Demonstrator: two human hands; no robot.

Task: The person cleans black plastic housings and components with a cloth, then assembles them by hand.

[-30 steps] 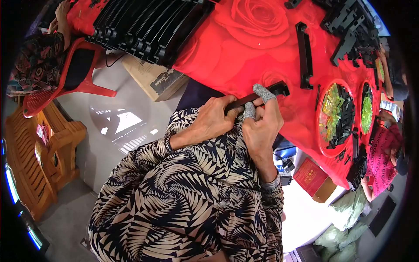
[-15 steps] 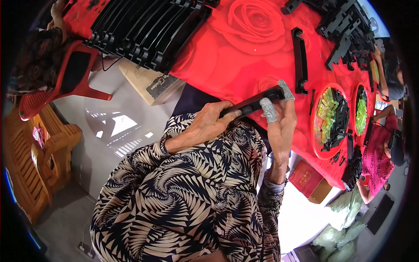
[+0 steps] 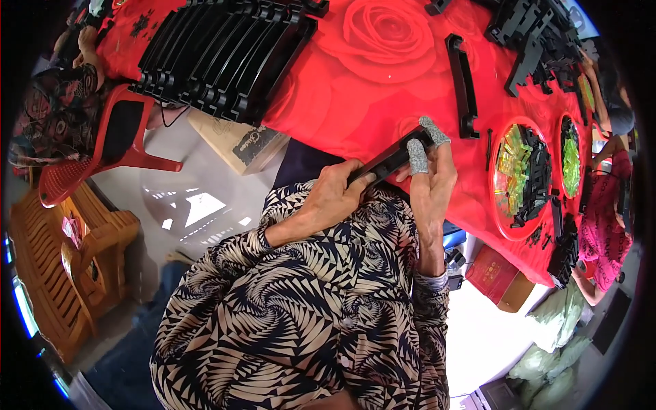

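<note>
A long black plastic bar-shaped part [image 3: 391, 158] is held slantwise just over the table's near edge. My left hand [image 3: 333, 198] grips its lower left end, thumb along the top. At the other end, my right hand [image 3: 432, 179] closes on it, with grey wraps on the thumb and a finger. A similar black part [image 3: 462, 87] lies alone on the red rose-patterned tablecloth [image 3: 372, 102], beyond my right hand. Nearest on the right, a red round tray [image 3: 501, 220] holds yellow-green clear pieces and small black pieces.
Black parts stand in a row [image 3: 225, 58] at the far left; more are heaped [image 3: 529, 48] far right. A second tray [image 3: 579, 179] sits beyond the first. A red chair [image 3: 133, 160], cardboard box [image 3: 239, 143] and wooden bench [image 3: 75, 260] stand left. People are at both sides.
Both hands still hold the black part; the right hand has shifted slightly left along with it. The whole view has turned a little. A dark blue shape now shows at the lower left.
</note>
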